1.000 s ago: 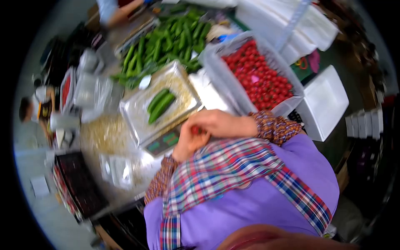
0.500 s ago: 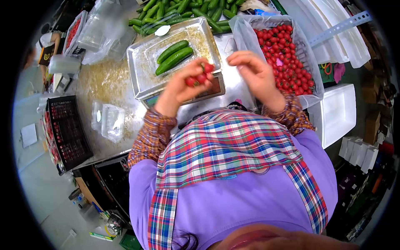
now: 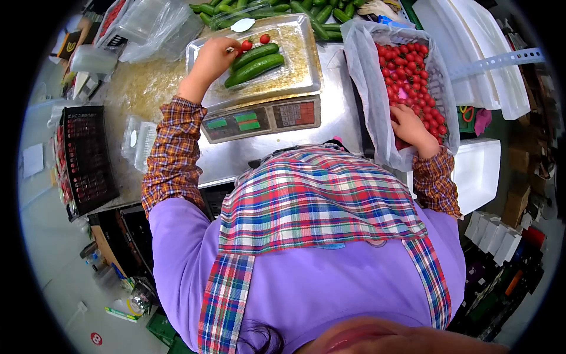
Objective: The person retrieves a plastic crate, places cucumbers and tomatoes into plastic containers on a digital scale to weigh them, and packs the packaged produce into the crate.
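Observation:
My left hand (image 3: 213, 64) is over the left side of a clear plastic tray (image 3: 298, 74) on a scale (image 3: 259, 121). Its fingers are pinched together, and what they hold, if anything, is hidden. Two cucumbers (image 3: 254, 69) lie side by side in the tray, with a cherry tomato (image 3: 247, 45) and a second cherry tomato (image 3: 265, 39) just beyond them. Over to the right, my right hand (image 3: 414, 127) reaches into a plastic-lined crate (image 3: 362, 76) among many cherry tomatoes (image 3: 410, 68). Its fingers curl downward and their tips are hidden.
A heap of cucumbers (image 3: 321, 13) lies at the back. Empty clear trays (image 3: 141, 141) sit left of the scale, near a black crate (image 3: 88, 162). Bagged plastic trays (image 3: 156, 29) are at the back left. A white foam box (image 3: 476, 177) stands at right.
My left hand has moved left and away from me over the tray; two cherry tomatoes now lie by the cucumbers. My right hand has gone right and down into the tomato crate.

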